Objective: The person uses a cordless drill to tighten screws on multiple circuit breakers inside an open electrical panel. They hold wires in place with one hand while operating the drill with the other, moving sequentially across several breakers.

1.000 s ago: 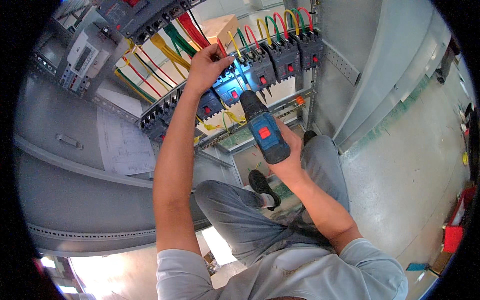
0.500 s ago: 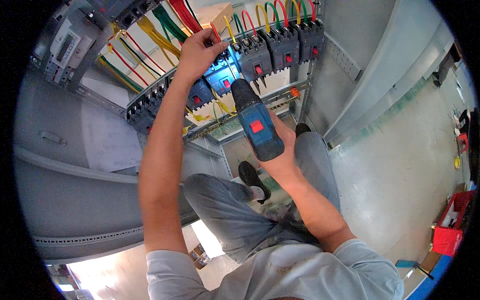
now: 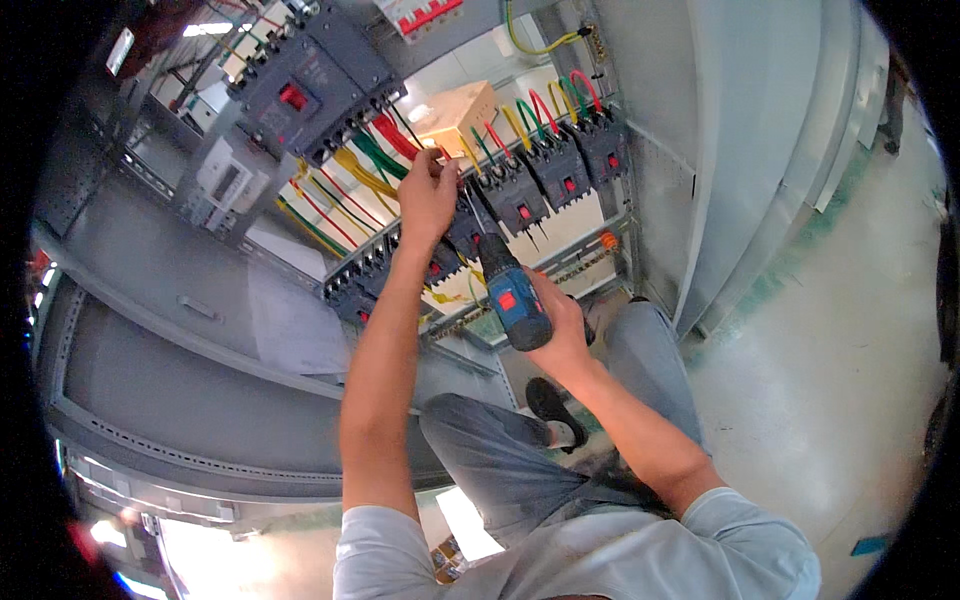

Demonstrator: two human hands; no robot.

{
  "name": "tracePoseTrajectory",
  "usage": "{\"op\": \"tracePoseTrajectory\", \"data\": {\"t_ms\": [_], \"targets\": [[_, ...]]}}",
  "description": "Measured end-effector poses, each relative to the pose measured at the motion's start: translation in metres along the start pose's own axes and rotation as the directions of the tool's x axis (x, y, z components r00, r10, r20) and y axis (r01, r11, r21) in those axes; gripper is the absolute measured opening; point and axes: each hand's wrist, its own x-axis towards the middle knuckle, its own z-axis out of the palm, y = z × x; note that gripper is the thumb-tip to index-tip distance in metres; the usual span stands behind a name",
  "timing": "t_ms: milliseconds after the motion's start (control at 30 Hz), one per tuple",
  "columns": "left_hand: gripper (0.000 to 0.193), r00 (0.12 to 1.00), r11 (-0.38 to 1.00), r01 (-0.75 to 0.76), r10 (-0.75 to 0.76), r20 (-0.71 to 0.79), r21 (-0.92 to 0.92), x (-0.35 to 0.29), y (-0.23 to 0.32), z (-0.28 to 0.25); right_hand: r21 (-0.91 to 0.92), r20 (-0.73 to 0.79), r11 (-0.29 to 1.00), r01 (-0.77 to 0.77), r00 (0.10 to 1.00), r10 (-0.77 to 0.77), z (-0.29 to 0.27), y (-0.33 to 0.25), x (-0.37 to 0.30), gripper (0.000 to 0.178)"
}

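My right hand (image 3: 562,332) grips a blue and black cordless drill (image 3: 512,300) with a red button on its back. Its long thin bit (image 3: 474,210) points up at the terminals of a dark moulded-case circuit breaker (image 3: 465,238). My left hand (image 3: 428,202) reaches to the top of that breaker, thumb and fingers pinched together next to the bit and a short red wire. What lies between these fingertips is hidden. To the right stand similar breakers (image 3: 519,205) with red toggles and looped yellow, green and red wires on top.
A larger breaker (image 3: 310,90) is mounted at the upper left, with thick coloured cables (image 3: 378,155) below it. A cardboard box (image 3: 460,115) sits behind the breaker row. Grey cabinet panels (image 3: 640,190) flank the work; my bent legs (image 3: 500,450) are below.
The view has shifted, showing more of the cabinet's upper part. The bright light that the drill cast on the breaker is gone. Both hands stay at the same breaker.
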Motion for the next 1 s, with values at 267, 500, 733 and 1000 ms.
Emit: {"op": "tracePoseTrajectory", "data": {"t_ms": [267,500,733,1000], "targets": [[0.025,0.674,0.160,-0.688,0.502,0.542,0.708,0.097,0.049,-0.015,-0.018,-0.046,0.998,0.055,0.997,-0.056,-0.018,0.004,-0.012,0.061],[0.016,0.752,0.136,-0.659,0.127,0.646,0.740,0.110,0.047,-0.008,0.158,-0.048,0.986,0.051,0.998,-0.044,-0.029,0.013,-0.024,0.061],[0.013,0.753,0.163,-0.657,0.082,0.653,0.736,0.078,0.086,-0.020,0.202,-0.079,0.979,0.026,0.997,-0.010,-0.035,0.019,-0.024,0.059],[0.030,0.811,0.741,-0.196,-0.246,0.531,0.642,0.061,0.070,-0.077,0.179,-0.103,0.984,-0.004,0.994,0.023,-0.033,0.025,-0.028,0.050]]}}
